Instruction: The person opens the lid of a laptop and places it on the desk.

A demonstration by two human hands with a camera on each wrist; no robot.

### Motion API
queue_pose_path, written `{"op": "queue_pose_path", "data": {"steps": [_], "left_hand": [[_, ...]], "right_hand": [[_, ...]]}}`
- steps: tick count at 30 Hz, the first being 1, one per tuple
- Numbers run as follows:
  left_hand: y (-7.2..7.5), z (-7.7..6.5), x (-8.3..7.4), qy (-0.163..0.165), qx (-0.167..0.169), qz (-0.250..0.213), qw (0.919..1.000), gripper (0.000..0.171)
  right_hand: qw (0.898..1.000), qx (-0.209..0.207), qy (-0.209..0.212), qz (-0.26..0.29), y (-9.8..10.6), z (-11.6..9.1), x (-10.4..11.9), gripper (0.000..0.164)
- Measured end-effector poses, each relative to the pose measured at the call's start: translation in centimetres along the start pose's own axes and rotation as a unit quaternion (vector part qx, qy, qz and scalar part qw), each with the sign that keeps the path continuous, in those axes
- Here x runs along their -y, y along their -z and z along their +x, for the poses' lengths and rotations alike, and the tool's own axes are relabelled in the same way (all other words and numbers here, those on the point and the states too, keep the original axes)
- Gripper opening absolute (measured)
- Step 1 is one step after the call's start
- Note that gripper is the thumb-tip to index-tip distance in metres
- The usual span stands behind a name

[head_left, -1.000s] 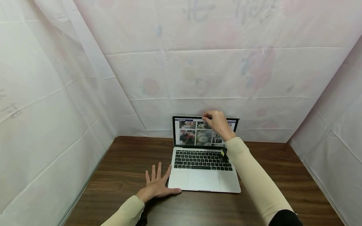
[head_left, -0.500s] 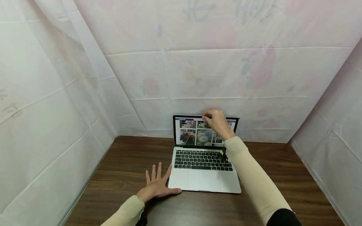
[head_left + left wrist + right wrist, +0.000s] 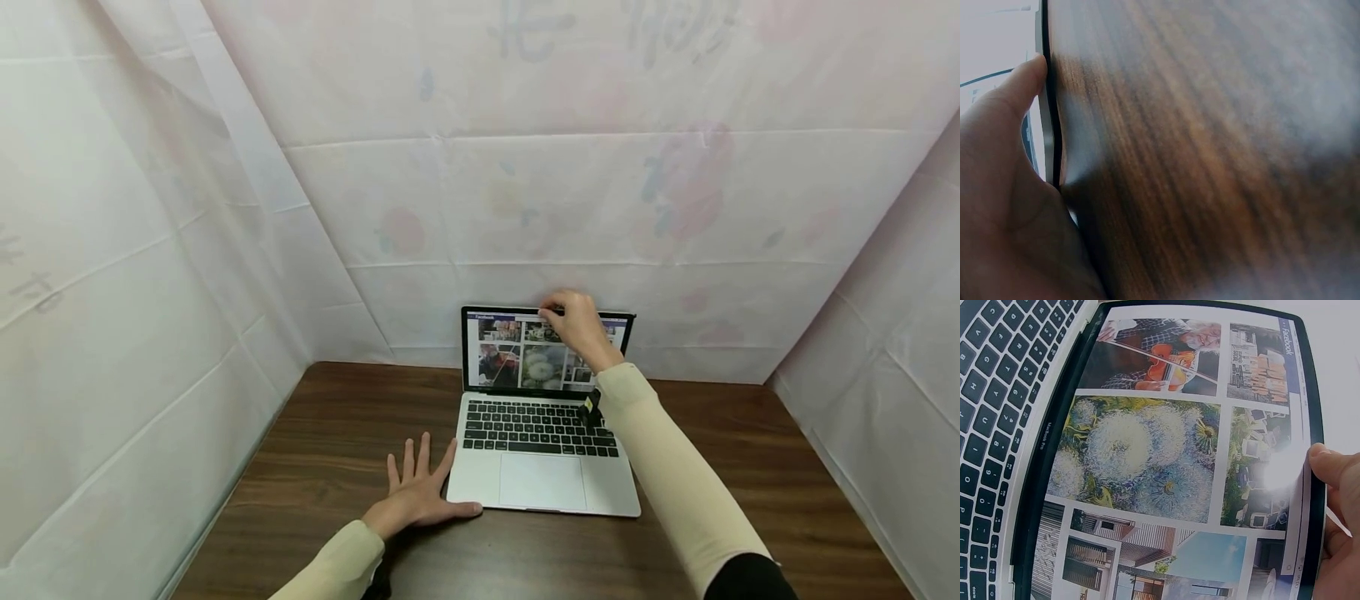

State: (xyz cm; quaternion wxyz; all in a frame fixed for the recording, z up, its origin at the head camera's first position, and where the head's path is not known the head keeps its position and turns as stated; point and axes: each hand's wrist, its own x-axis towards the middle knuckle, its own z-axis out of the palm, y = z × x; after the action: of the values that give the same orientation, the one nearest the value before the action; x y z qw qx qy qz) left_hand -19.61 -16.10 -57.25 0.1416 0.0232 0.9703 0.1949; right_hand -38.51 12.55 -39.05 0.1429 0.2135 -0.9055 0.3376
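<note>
A silver laptop (image 3: pixel 540 483) stands unfolded on the wooden table, its lit screen (image 3: pixel 1141 444) showing a page of pictures. My right hand (image 3: pixel 577 327) pinches the top edge of that screen, the thumb (image 3: pixel 1329 464) on the front and the other fingers behind it. At the laptop's front left corner, my left hand (image 3: pixel 420 493) lies with fingers spread on the table. Its thumb reaches along the front edge of the base, and in the left wrist view the thumb (image 3: pixel 1025 81) touches that edge.
The brown wooden table (image 3: pixel 300 483) extends around the laptop. A pale printed cloth (image 3: pixel 525 208) hangs close behind the screen, and white cloth (image 3: pixel 150 333) also hangs along both sides. A small black device (image 3: pixel 591 408) sits at the right wrist, over the keyboard.
Both hands and the laptop stay practically where they were. The head view has shifted very slightly. The screen's tilt looks nearly the same.
</note>
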Motion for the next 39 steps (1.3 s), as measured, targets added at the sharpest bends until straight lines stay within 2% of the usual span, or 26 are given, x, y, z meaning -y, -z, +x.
{"op": "queue_pose_path", "data": {"steps": [9,18,23,27,32,35,39], "left_hand": [[-0.1,0.0,-0.1,-0.002,0.004,0.000,1.0000,0.129],[0.5,-0.2,-1.1,-0.008,0.010,-0.004,0.9999,0.128],[-0.3,0.3,-1.3,-0.007,0.010,0.002,0.9999,0.130],[-1.1,0.6,-1.4,-0.004,0.005,0.001,1.0000,0.131],[-1.6,0.9,-1.7,-0.001,0.003,-0.004,1.0000,0.132],[-1.5,0.8,-2.0,-0.001,0.001,-0.006,1.0000,0.132],[-1.0,0.4,-2.2,-0.002,0.001,-0.011,0.9999,0.132]], "right_hand": [[1.000,0.000,-0.010,0.019,-0.2,-0.1,-0.4,0.019],[1.000,-0.007,-0.011,0.026,0.1,0.3,-1.2,0.019],[1.000,-0.013,-0.012,0.026,0.2,0.1,-1.8,0.019],[1.000,-0.030,0.006,0.000,0.1,-0.3,-2.1,0.019],[0.996,-0.065,0.018,-0.064,0.1,-0.7,-2.0,0.020],[0.992,-0.084,0.014,-0.096,0.2,-0.8,-1.8,0.021],[0.989,-0.096,0.012,-0.109,0.3,-0.9,-1.5,0.019]]}}
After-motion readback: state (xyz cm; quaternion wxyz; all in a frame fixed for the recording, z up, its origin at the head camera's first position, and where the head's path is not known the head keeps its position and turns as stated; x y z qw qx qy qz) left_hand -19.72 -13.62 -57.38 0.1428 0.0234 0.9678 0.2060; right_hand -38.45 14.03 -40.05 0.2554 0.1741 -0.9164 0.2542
